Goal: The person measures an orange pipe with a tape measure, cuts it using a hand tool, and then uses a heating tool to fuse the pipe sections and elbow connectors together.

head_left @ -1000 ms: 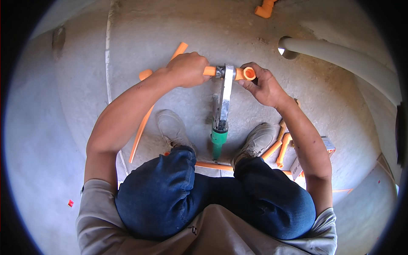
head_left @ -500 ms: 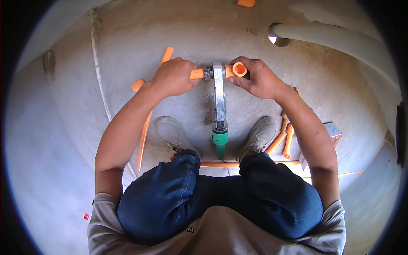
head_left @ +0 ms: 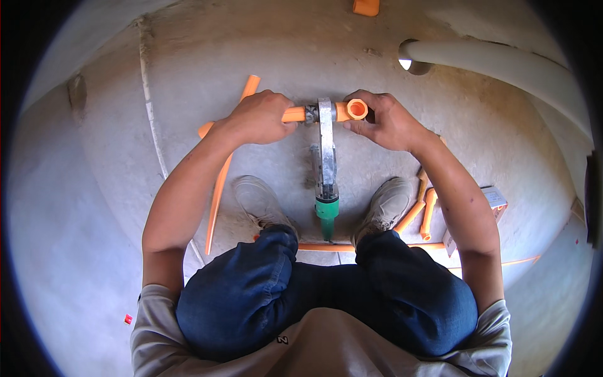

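Fingers of the left hand (head_left: 260,117) are curled over a pipe (head_left: 294,115), which comes out just to the right of the knuckles; the fingertips are mostly hidden, so how firmly they press I cannot tell. Thumb and forefinger of the right hand (head_left: 384,122) pinch a fitting (head_left: 342,112), thumb on the near side and forefinger on the far side, while its round opening looks up between them. Between both hands is the metal head of a tool (head_left: 326,141); the pipe meets its dark socket (head_left: 311,114) from the left, and the fitting meets it from the right. The green handle (head_left: 327,210) points toward the person, between the left shoe (head_left: 257,200) and the right shoe (head_left: 386,207). Beyond the left wrist an orange end (head_left: 205,129) shows, and whether it belongs to the held pipe I cannot tell. A long rod (head_left: 219,201), also orange, passes slanting below the left forearm. Near the right shoe lies an elbow (head_left: 429,217), and a box (head_left: 495,198) is partly covered by the right forearm. Farther away, a thick grey tube (head_left: 490,60) reaches a hole.
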A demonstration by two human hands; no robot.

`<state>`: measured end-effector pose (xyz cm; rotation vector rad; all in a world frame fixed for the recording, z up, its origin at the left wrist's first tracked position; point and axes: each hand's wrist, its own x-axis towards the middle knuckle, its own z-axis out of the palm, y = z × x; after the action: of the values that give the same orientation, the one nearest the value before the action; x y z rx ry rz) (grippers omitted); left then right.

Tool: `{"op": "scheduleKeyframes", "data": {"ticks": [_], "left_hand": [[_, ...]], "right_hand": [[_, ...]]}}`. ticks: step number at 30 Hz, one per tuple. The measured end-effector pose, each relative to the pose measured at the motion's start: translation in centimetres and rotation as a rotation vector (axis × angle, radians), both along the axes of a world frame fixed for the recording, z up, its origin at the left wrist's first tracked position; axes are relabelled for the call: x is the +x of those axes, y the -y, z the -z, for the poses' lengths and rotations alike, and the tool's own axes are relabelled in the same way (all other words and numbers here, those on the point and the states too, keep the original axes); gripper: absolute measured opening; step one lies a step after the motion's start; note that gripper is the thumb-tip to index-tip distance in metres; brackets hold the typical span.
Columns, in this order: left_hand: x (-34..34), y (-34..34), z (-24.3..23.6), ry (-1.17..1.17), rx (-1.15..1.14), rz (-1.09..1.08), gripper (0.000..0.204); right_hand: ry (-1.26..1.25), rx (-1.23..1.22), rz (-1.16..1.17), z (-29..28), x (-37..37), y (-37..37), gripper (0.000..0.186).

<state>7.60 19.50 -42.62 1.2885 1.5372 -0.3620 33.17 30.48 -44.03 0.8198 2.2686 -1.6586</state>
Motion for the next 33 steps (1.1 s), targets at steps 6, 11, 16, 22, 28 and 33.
{"op": "scheduleKeyframes", "data": {"ticks": [6,11,16,22,28,33], "left_hand": [[0.0,0.22,0.14,-0.003,0.05,-0.008,0.024],[0.12,-0.18,-0.22,-0.009,0.0,0.015,0.025],[0.02,-0.07,-0.07,-0.003,-0.007,0.002,0.034],[-0.01,-0.09,-0.2,-0.008,-0.015,-0.003,0.034],[0.05,0.05,-0.09,-0.011,0.027,0.021,0.028],[0.04,0.25,0.25,-0.018,0.011,0.013,0.028]], "right_hand": [[-0.002,0.02,-0.009,-0.13,-0.11,-0.07,0.036],[-0.002,-0.003,0.005,-0.37,-0.07,-0.12,0.038],[-0.025,0.055,-0.016,-0.22,-0.08,-0.03,0.041],[0.02,0.04,-0.034,-0.75,-0.41,-0.2,0.041],[0.012,0.021,-0.039,-0.22,-0.27,-0.3,0.04],[0.014,0.008,-0.018,-0.26,-0.37,-0.25,0.038]]}}
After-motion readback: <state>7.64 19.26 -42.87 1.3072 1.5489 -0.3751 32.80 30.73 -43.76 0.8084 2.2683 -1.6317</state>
